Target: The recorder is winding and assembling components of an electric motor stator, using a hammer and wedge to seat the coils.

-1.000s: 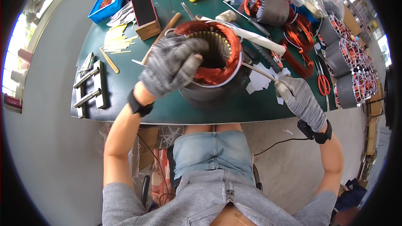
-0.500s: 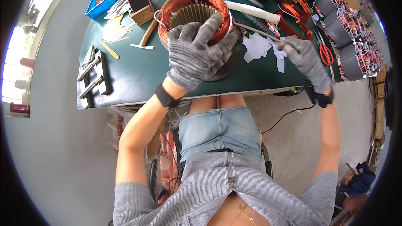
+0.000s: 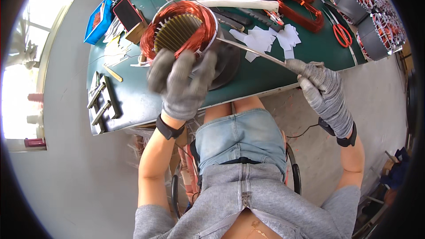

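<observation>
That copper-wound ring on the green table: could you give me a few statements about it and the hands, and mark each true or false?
1. Both hands wear grey knit gloves. True: left hand, right hand.
2. The left hand rests on the copper-wound ring. True, on its near side.
3. The right hand holds the red scissors. False: it grips a thin metal rod reaching toward the ring; the red scissors lie apart on the green table.
4. The white paper scraps lie on the floor. False: they lie on the table.
5. The ring's winding is blue. False: it is copper-red.
</observation>
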The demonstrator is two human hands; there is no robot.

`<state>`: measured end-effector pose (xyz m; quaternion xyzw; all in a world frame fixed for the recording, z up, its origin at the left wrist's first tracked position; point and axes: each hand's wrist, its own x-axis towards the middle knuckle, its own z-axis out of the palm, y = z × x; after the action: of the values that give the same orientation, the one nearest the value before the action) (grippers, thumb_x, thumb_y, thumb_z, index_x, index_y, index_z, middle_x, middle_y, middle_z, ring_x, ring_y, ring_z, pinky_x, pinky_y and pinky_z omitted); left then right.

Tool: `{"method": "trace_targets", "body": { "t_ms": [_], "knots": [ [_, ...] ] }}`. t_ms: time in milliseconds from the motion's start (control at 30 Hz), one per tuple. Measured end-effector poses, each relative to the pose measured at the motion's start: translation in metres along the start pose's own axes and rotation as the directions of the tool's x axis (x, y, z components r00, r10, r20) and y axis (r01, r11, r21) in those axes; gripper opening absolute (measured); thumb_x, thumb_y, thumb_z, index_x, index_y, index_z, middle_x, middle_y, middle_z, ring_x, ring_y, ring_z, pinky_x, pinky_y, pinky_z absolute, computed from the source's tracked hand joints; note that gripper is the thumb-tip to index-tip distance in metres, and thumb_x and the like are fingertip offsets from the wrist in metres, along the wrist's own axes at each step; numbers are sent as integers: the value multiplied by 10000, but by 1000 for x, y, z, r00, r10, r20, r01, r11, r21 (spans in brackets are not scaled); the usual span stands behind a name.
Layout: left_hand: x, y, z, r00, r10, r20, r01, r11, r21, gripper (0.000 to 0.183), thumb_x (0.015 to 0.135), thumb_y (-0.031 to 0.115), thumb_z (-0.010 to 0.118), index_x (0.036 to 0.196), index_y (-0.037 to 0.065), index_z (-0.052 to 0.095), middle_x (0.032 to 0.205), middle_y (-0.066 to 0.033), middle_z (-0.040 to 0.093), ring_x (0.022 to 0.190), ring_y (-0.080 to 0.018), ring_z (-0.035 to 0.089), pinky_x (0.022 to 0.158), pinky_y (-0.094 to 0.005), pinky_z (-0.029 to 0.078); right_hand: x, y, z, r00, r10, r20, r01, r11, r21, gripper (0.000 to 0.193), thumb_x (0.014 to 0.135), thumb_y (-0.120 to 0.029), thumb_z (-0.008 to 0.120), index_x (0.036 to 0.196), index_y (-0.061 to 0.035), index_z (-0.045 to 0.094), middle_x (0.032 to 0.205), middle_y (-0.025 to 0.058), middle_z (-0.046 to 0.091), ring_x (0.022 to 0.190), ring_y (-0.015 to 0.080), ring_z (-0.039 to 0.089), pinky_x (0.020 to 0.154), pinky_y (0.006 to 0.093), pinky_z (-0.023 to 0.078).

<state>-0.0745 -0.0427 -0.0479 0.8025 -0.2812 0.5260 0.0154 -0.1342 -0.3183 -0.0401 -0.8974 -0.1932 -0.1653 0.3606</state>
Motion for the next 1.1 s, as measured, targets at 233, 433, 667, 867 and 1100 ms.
{"method": "trace_targets", "body": {
  "t_ms": [233, 433, 667, 867, 1100],
  "knots": [
    [-1, 11, 21, 992, -82, 91, 92, 989, -115, 203, 758, 207, 675, 961, 212, 665, 1250, -106, 495, 1136, -340, 436, 948, -454, 347, -6, 5, -5, 1000, -18, -23, 14, 987, -160, 318, 821, -117, 573, 1126, -164, 647, 799, 96, 648, 680, 246, 610, 603, 335, 494],
    [9, 6, 19, 955, -145, 258, 175, 980, -95, 286, 662, 259, 667, 938, 186, 693, 1156, -137, 527, 1055, -340, 471, 907, -491, 351, 26, 9, -12, 993, -89, 73, 103, 970, -218, 363, 812, -87, 576, 1163, -165, 624, 731, 92, 601, 649, 251, 581, 673, 342, 487],
    [14, -2, 19, 928, -166, 333, 254, 937, -239, 326, 568, 208, 717, 892, 181, 703, 927, -114, 532, 865, -299, 532, 760, -426, 417, 57, 6, -29, 944, -263, 201, 324, 861, -393, 338, 829, -124, 580, 1162, -166, 626, 785, 97, 633, 730, 240, 616, 687, 323, 502],
    [19, 1, 16, 943, -135, 305, 197, 963, -185, 282, 550, 268, 693, 826, 218, 661, 950, -91, 518, 856, -308, 513, 732, -453, 391, 47, 30, 10, 960, 98, 263, -152, 969, 192, 328, 849, -146, 585, 1174, -166, 619, 892, 103, 675, 805, 215, 658, 723, 303, 511],
    [26, 1, 10, 885, -162, 436, 271, 942, -200, 339, 655, 237, 679, 984, 166, 639, 1046, -154, 523, 927, -343, 505, 785, -482, 396, 72, 30, 19, 981, 76, 178, -74, 997, -20, 133, 861, -161, 582, 890, -61, 664, 729, 124, 634, 673, 289, 621, 607, 329, 481]
  ]
}}
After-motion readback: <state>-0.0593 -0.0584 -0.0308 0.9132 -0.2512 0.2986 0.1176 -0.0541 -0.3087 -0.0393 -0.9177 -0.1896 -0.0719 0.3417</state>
